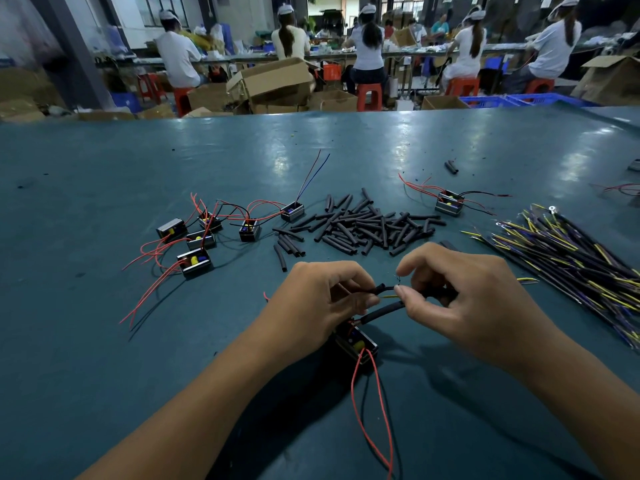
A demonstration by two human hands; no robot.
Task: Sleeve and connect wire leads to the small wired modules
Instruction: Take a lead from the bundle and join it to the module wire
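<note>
Both hands work close together above the blue table (104,341). My left hand (315,299) pinches a thin black lead with a short black sleeve (379,288) on it. My right hand (460,299) pinches the bare wire ends (398,280) at its fingertips, and a yellow lead tip (389,297) shows between the hands. A longer black sleeved lead (381,312) runs down to a small black module (356,342) under my left hand, with red wires (381,410) trailing toward me.
Several modules with red wires (199,237) lie at the left. A pile of black sleeve pieces (360,225) sits ahead. Another module (449,201) lies back right, and a bundle of yellow-and-black leads (571,258) at the right. People sit at benches beyond.
</note>
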